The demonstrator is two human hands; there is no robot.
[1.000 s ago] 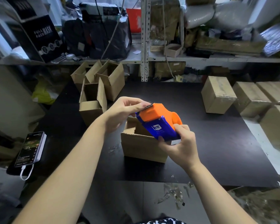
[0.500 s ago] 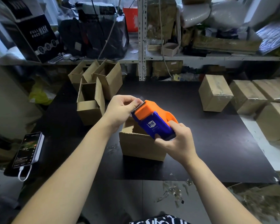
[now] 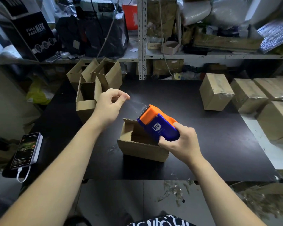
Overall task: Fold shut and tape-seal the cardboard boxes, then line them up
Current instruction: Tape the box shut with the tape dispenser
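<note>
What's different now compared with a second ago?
The left hand has drawn leftward away from the tape dispenser, pinching a strip of clear tape and stretching it out. The right hand still grips the dispenser over the open box; the phone and other boxes stayed put.

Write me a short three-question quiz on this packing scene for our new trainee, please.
1. True or false: the box nearest the person is already sealed.
2. Which of the hands grips the tape dispenser? A the left, B the right, C both.
3. Fill in: the left hand pinches a strip of clear ____ running from the dispenser.
Key: 1 false, its top is open; 2 B, the right hand; 3 tape.
</note>
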